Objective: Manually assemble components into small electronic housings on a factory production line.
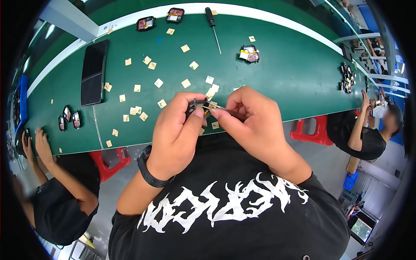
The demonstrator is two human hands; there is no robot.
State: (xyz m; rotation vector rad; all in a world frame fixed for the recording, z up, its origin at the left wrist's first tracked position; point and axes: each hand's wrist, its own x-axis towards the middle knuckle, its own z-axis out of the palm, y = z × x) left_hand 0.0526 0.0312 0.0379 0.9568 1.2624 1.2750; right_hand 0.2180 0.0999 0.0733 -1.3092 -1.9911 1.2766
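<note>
Left hand (175,125): curled, thumb and fingers pinching a small black casing (196,102), held up in front of the black T-shirt (208,173) near the tabletop's front edge.
Right hand (255,119): closed on a thin metal tool (219,106) (tweezers, I'd guess, though the fingers cover most of it), its tip reaching the casing.
The casing's whereabouts: between the two hands, above the green tabletop (294,78); the thumb hides much of it, and a little yellow shows low on it.
Heft and stiffness: light, I'd judge, with a rigid shell; whatever sits inside looks likely to be the delicate part.
Where to hold: by the outer rim, I'd say, thumb against one side and fingers behind, keeping pressure off the inside; smooth plastic could slip a little.
The metal tool: probably stiff and light, best pinched well back from its tip, since a fine point could scratch.
Around the hands: pale square pieces (186,83) scattered over the green, some just beyond the fingertips.
Farther up: an open circuit module (250,54) with a red board, and a black-handled screwdriver (210,16).
Off to the left: a black tablet-like slab (94,72).
</note>
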